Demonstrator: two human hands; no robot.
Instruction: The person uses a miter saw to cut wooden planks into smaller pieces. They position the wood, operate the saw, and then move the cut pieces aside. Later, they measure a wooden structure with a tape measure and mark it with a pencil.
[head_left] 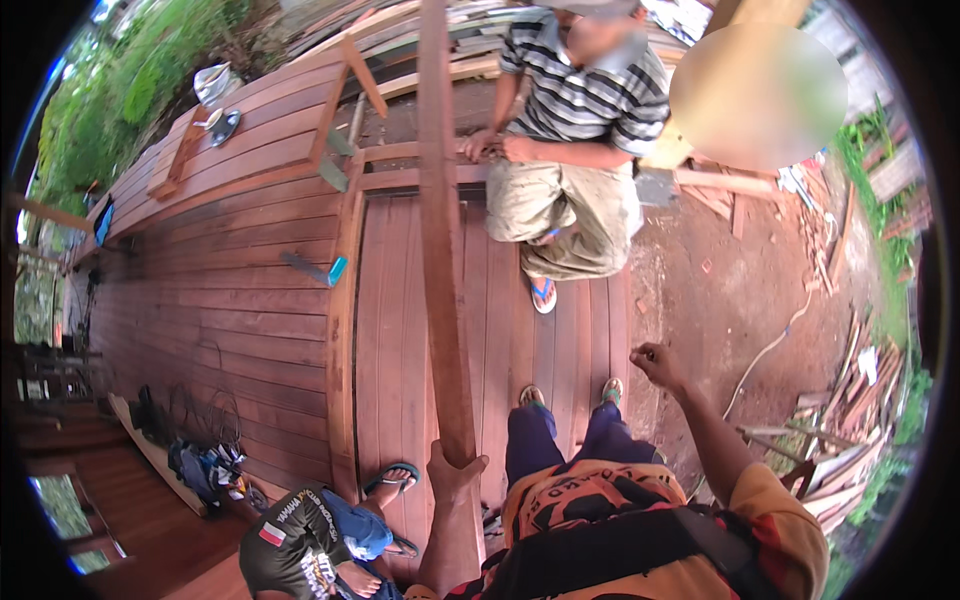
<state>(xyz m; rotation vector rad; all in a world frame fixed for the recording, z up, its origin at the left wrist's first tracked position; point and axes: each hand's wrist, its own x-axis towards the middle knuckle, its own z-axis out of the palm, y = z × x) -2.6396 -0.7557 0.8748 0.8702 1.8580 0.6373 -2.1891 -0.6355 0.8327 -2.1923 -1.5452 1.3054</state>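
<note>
A long reddish-brown wooden beam [440, 260] runs from the top of the view down toward my body, above the deck boards. My left hand [455, 473] is wrapped round its near part, with the thumb out to the right side. Out to the right, over the bare soil, my right hand [657, 366] is held in the air with its fingers curled closed. No object shows in it, and it touches nothing. My feet, in sandals [612, 390], stand on the planks of a narrow wooden walkway [390, 330].
Facing me sits a person [585, 110] in a striped shirt, hands together. Another person [300, 545] in a dark shirt is close at lower left. A blue-handled tool [335, 270] lies on the raised deck [220, 300]. Timber scraps [850, 410] and a cable [765, 350] lie right.
</note>
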